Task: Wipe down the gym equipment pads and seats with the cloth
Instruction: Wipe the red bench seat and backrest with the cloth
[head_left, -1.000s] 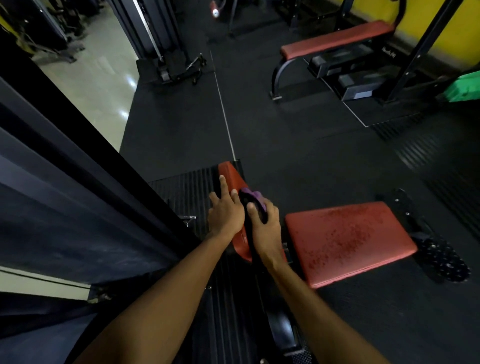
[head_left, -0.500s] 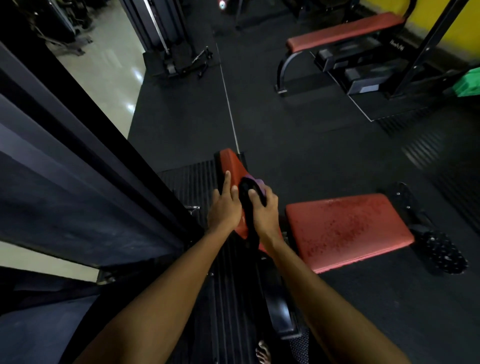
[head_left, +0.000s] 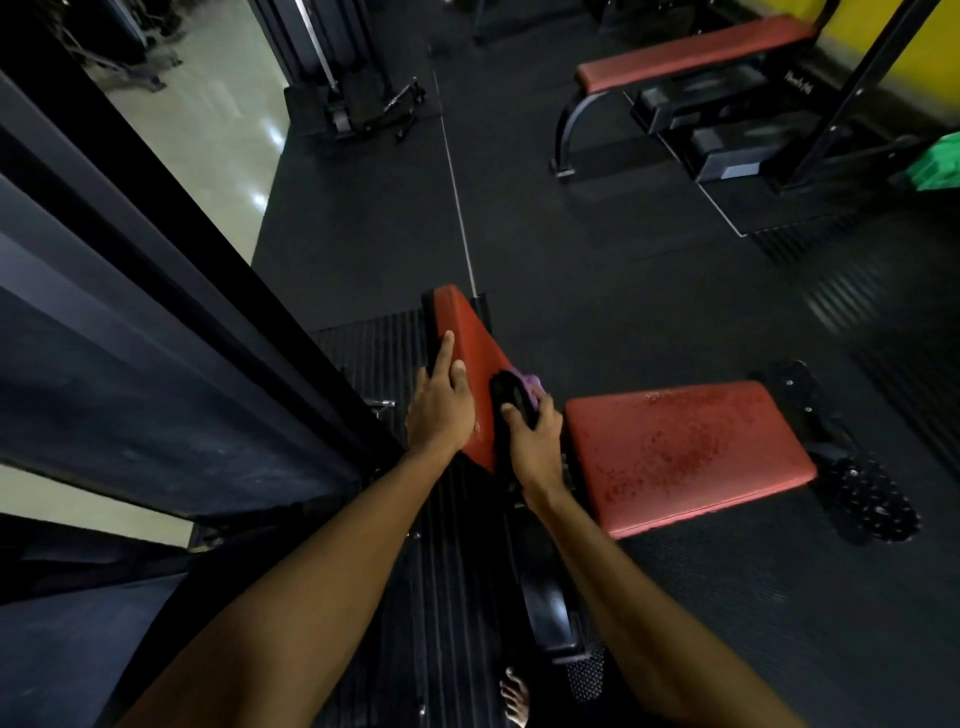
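Observation:
A tilted red back pad (head_left: 470, 343) rises in the middle of the view, with a flat red seat pad (head_left: 685, 452) to its right, its surface worn and speckled. My left hand (head_left: 441, 402) rests on the back pad's left edge, index finger stretched along it. My right hand (head_left: 530, 436) grips a dark and purple cloth (head_left: 514, 392) and presses it against the back pad's right face. Part of the cloth is hidden under my fingers.
A dark machine frame (head_left: 171, 291) slants along the left. A second red bench (head_left: 691, 54) and black steps (head_left: 727, 140) stand at the back right. A cable station base (head_left: 358, 104) sits at the back. A studded foot plate (head_left: 872, 499) lies right of the seat. A bare foot (head_left: 514, 699) shows below.
My right hand has slid the cloth a little along the back pad's right face. My left hand keeps its place on the pad's edge. The camera has moved slightly.

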